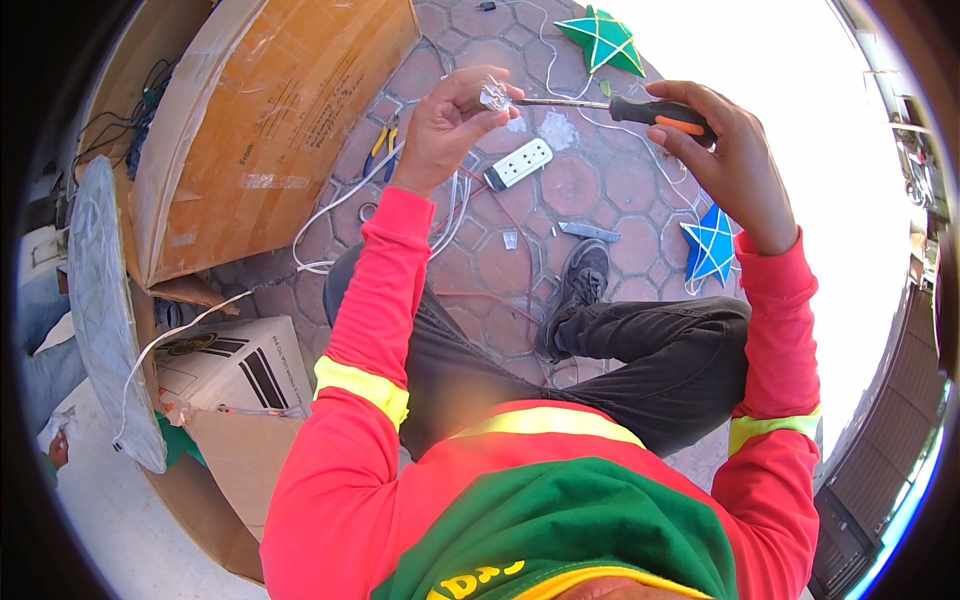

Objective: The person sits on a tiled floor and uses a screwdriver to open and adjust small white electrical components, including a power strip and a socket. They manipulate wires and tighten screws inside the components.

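Note:
My left hand point(450, 130) pinches a small clear, shiny fitting point(493, 94) between thumb and fingers; its exact kind is too small to make out. My right hand point(728, 150) is closed round the black and orange handle of a screwdriver point(655, 113). The screwdriver's shaft runs leftward, and its tip meets the fitting. Below them on the paving lies a white power strip point(520, 165) with a black end. Yellow and blue pliers point(381, 148) lie beside my left wrist, against the large cardboard box point(300, 150).
A green star lantern point(603, 43) lies at the far side, a blue one point(710, 247) by my right forearm. White cable point(320, 215) loops over the paving. A grey strip point(588, 231) and a clear piece point(510, 240) lie near my shoe. Another person's hand point(59, 449) shows at far left.

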